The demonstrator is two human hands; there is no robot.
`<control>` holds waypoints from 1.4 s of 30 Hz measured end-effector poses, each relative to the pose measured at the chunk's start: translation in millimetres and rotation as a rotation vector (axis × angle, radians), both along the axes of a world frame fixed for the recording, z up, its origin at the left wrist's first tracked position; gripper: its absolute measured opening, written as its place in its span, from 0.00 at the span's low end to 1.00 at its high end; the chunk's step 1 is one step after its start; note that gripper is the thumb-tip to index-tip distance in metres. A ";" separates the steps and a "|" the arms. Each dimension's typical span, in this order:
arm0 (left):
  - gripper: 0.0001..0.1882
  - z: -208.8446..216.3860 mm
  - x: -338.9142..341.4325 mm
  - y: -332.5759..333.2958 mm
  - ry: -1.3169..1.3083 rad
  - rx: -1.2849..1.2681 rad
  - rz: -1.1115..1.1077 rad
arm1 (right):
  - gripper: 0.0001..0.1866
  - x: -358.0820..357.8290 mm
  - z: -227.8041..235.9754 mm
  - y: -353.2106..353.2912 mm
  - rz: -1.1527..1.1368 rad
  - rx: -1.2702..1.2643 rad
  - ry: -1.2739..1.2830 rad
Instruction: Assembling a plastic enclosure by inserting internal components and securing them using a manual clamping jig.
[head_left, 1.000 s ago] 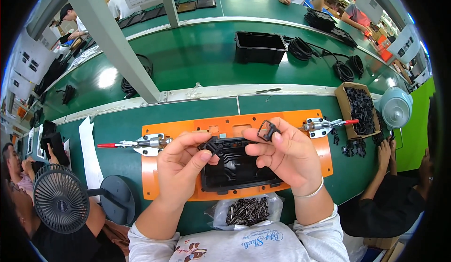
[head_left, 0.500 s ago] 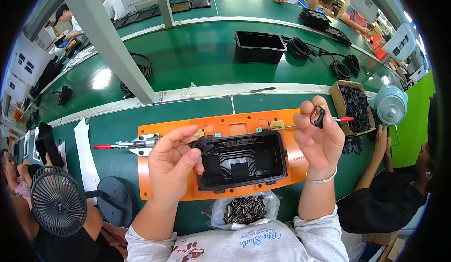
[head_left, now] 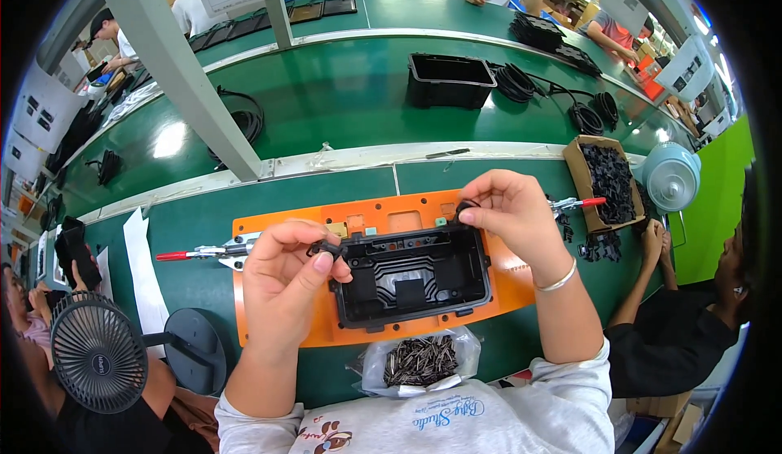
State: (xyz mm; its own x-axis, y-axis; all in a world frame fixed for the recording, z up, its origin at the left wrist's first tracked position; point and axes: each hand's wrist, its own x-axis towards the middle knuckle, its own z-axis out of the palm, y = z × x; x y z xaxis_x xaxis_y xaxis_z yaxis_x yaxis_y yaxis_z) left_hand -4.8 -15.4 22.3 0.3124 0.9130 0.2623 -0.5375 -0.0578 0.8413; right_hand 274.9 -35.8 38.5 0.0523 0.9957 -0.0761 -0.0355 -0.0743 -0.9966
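A black plastic box lies with its inside facing up on an orange fixture plate. My left hand is closed in a pinch on a small black plastic clip, just over the box's left end. At the box's far right corner, my right hand pinches another small black plastic clip, partly hidden by the fingers. On the left of the plate is a toggle clamp with a red handle; a second red-handled clamp reaches out on the right, partly behind my right hand.
A clear bag of dark screws sits between me and the plate. To the right stand a cardboard box of black parts, a blue fan and a co-worker's hands. A black fan is at left; another black box stands farther back.
My right hand has moved left and turned over, bringing its clip from beside the box to the far right corner. The left hand still holds its clip, nearly in place.
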 end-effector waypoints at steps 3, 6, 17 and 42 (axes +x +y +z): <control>0.10 -1.1 -1.7 1.8 -0.005 0.004 -0.014 | 0.09 -0.3 -3.0 10.3 0.004 0.067 -0.431; 0.10 -1.4 -2.0 3.4 0.003 0.026 -0.006 | 0.06 -4.3 -3.4 16.9 0.033 0.057 -0.527; 0.11 -6.0 -1.6 4.8 0.049 0.095 -0.011 | 0.06 1.4 -0.7 31.5 0.187 -0.003 -0.674; 0.12 -1.6 -7.4 6.8 0.073 0.140 0.011 | 0.11 3.8 -9.2 31.4 0.240 0.083 -0.698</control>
